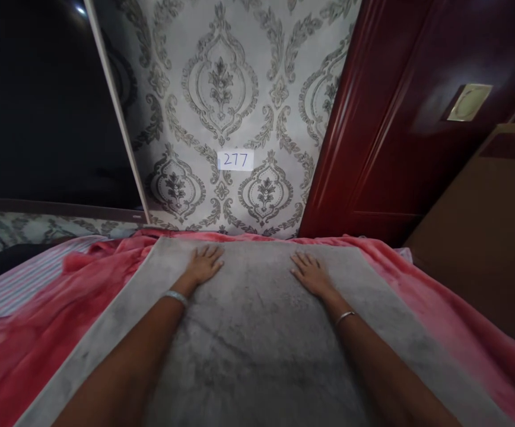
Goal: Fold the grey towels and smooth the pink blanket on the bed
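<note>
Reaching both arms forward and inward from the lower corners in head view. Laying left hand [203, 265] and right hand [312, 274] palm-down near far edge of grey cloth [257, 323], well apart from each other. Spreading fingers on both sides; grip wide, flat against fabric. Angling left fingers away and rightward, right fingers away and leftward. Wearing pale band [176, 296] at left wrist, thin silvery bangle [345, 317] at right.

Backing onto patterned wall [219, 83], grey on white, with paper label [235, 159] reading 277. Flanked at left by dark screen [44, 107] and striped fabric [21, 284]; at right by glossy red woodwork [384, 101] with gold-coloured plate [470, 102], plus brown panel [480, 237], maybe cardboard.

Spread over pinkish-red blanket [83, 302], which borders cloth on left, right and far side. Looking mottled grey, soft, mostly flat, with darker streaks between forearms; straight-edged, running off bottom of frame, slightly blurred there.
</note>
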A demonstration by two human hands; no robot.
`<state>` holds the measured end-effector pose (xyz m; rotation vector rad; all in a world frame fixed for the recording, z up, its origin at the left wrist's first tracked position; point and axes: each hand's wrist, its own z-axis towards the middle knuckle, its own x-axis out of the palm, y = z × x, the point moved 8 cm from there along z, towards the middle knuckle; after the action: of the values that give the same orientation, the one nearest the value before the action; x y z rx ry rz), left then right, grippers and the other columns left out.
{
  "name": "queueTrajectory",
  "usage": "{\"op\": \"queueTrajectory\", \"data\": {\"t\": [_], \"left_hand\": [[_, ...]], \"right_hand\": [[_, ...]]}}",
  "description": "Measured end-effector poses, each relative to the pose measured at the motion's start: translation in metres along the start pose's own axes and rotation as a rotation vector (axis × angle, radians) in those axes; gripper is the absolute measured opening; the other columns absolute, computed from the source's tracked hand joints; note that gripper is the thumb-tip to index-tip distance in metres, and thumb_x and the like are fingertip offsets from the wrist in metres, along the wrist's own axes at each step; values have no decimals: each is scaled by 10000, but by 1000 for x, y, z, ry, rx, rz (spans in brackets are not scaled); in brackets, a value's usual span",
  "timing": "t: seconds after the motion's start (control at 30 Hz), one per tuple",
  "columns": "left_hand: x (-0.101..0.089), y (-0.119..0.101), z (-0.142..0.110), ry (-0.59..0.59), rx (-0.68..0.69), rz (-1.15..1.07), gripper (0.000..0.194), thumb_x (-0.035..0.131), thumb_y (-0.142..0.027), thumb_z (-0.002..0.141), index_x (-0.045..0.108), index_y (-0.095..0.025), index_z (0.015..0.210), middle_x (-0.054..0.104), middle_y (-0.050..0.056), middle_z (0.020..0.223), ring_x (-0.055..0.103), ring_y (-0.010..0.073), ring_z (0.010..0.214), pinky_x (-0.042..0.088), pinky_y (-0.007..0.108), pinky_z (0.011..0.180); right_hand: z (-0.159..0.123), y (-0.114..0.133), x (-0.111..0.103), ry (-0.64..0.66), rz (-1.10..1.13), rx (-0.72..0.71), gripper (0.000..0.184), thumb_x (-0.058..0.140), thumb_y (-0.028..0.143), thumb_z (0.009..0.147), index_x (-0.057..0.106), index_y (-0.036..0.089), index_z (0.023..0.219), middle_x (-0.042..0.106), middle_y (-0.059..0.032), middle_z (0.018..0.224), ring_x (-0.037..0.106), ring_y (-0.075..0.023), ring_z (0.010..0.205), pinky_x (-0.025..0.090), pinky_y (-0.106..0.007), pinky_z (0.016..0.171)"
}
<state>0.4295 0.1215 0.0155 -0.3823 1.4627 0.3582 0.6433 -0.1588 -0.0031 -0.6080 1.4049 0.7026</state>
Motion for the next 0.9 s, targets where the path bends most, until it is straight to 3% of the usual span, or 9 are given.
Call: {"op": "queueTrajectory", "data": {"t": [0.17, 0.3, 0.47, 0.63, 0.73, 0.9], "left_hand": [[-8, 85, -5, -32, -206, 45, 609, 232, -507, 996, 347, -325, 1565, 301, 53, 1654, 249, 342, 1516, 197, 630, 1174], [-9, 112, -6, -60, -287, 57, 658, 235, -563, 975, 354, -301, 1567, 324, 74, 1645, 261, 361, 1506, 206, 623, 1174], [-16, 120, -9, -146, -439, 43, 719, 255, -605, 951, 406, -228, 1545, 318, 135, 1640, 173, 430, 1514, 217, 699, 1127], [-18, 122, -12, -143, -485, 36, 710, 295, -627, 940, 425, -256, 1532, 311, 133, 1643, 160, 419, 1520, 219, 685, 1128], [-22, 130, -18, -187, -564, 24, 735, 299, -652, 930, 427, -251, 1532, 226, 146, 1671, 169, 457, 1508, 215, 682, 1130], [-17, 135, -19, -145, -597, -26, 777, 305, -665, 915, 391, -229, 1553, 187, 168, 1677, 187, 494, 1493, 202, 698, 1132]], "right_hand": [[-10, -109, 5, -30, -14, 299, 639, 225, 551, 999, 311, 308, 1584, 250, -26, 1669, 234, -318, 1519, 233, -593, 1185], [-21, -168, 12, -30, 67, 459, 709, 179, 633, 967, 292, 315, 1591, 195, -10, 1686, 206, -347, 1522, 238, -626, 1176], [-22, -183, 16, -105, 87, 526, 767, 184, 694, 930, 298, 319, 1590, 216, -31, 1681, 241, -400, 1493, 244, -656, 1154], [-21, -185, 20, -124, 103, 541, 797, 175, 728, 905, 312, 331, 1583, 232, -50, 1675, 289, -447, 1454, 238, -694, 1126], [-21, -187, 21, -135, 96, 545, 791, 151, 710, 915, 309, 319, 1584, 239, -68, 1671, 306, -456, 1441, 238, -688, 1122], [-20, -187, 23, -130, 77, 547, 784, 140, 693, 924, 299, 309, 1590, 240, -64, 1670, 314, -443, 1440, 250, -654, 1131]]}}
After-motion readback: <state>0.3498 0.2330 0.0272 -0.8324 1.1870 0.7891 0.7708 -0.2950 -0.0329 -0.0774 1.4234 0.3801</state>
